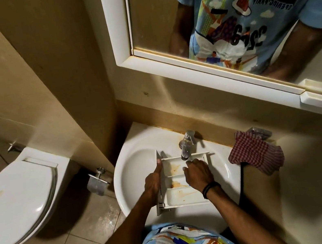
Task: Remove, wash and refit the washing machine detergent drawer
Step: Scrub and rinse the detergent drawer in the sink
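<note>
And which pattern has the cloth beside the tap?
Red and white checks, on the crumpled fabric cloth; head view shows it.

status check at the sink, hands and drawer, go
Left hand grips detergent drawer by front panel. Right hand curled inside it, hold unclear. Drawer in sink under tap, brown stains showing. Checked cloth on rim, not obstructing.

The right hand (198, 174) covers the middle of the drawer (182, 196), and its curled fingers hide whatever they may hold. Of the left hand (153, 182) only the thumb and back show; its fingers lie behind the drawer's upright front panel. The tap (187, 146) masks part of the drawer's far edge. A checked cloth (256, 153) hides the right rim of the basin (132, 170). The toilet (17, 203) is cut by the left edge.
</note>
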